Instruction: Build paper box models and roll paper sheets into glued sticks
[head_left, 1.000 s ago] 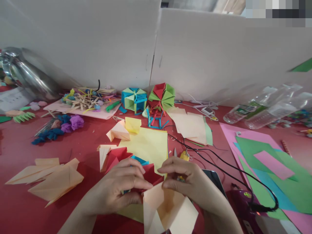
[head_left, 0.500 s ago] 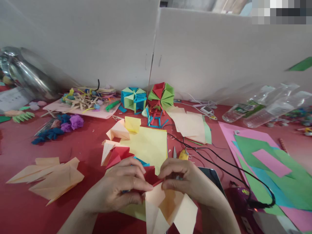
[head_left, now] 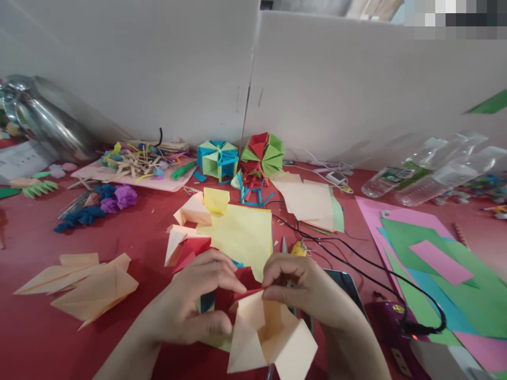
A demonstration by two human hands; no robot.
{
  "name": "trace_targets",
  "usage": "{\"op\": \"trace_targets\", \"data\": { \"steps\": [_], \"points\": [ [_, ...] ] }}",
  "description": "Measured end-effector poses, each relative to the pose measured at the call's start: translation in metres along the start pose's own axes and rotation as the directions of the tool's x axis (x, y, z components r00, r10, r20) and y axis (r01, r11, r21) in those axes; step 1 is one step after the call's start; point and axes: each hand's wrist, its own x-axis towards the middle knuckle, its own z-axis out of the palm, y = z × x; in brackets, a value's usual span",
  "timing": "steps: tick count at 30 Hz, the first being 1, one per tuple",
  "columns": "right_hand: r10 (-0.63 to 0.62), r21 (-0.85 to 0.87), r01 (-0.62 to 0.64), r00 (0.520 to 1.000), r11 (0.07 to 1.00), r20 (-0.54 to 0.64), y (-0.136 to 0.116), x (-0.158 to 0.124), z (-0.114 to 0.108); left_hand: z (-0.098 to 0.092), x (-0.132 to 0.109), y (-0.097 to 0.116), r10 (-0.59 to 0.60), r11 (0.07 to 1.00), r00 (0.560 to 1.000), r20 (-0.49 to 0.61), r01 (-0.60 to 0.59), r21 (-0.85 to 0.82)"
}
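Both of my hands work at a folded paper model near the bottom middle. My left hand [head_left: 194,309] is closed, fingers pinching a red paper piece [head_left: 246,287] with the thumb underneath. My right hand [head_left: 303,293] is curled, its fingertips pinching the top edge of a peach folded paper unit [head_left: 269,335] where it meets the red piece. A bit of blue paper [head_left: 206,301] shows under my left fingers. Behind my hands lies a yellow sheet [head_left: 241,235].
Peach folded pieces [head_left: 85,285] lie at left. Two finished paper balls, blue-green [head_left: 217,158] and red-green [head_left: 262,154], stand by the white wall. Coloured sheets [head_left: 428,253], a black cable [head_left: 356,258], a phone [head_left: 348,287] and plastic bottles [head_left: 428,177] are at right; crepe flowers [head_left: 101,203] at left.
The peach unit has tilted and shifted slightly lower left. My left fingers have lifted a little, showing more of the red piece and the blue paper beneath.
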Motion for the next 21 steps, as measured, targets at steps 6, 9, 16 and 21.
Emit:
{"op": "trace_targets", "data": {
  "steps": [6, 9, 16, 21],
  "points": [
    [0.009, -0.067, -0.010, 1.000, 0.998, -0.020, -0.003, -0.001, 0.006, 0.006, 0.000, 0.009, -0.058, 0.984, 0.992, -0.112, 0.076, 0.158],
    [0.016, -0.091, -0.018, 1.000, 0.996, -0.025, -0.005, -0.001, 0.011, 0.006, 0.001, 0.014, -0.097, 0.954, 0.993, -0.074, 0.114, 0.277],
    [-0.011, -0.150, 0.006, 0.999, 0.989, -0.033, -0.011, -0.003, 0.020, 0.006, 0.003, 0.025, -0.175, 0.887, 0.983, -0.057, 0.183, 0.425],
    [-0.060, -0.189, 0.048, 0.996, 0.981, -0.059, -0.012, -0.005, 0.021, 0.010, 0.003, 0.026, -0.074, 0.871, 0.989, -0.125, 0.125, 0.476]
  ]
}}
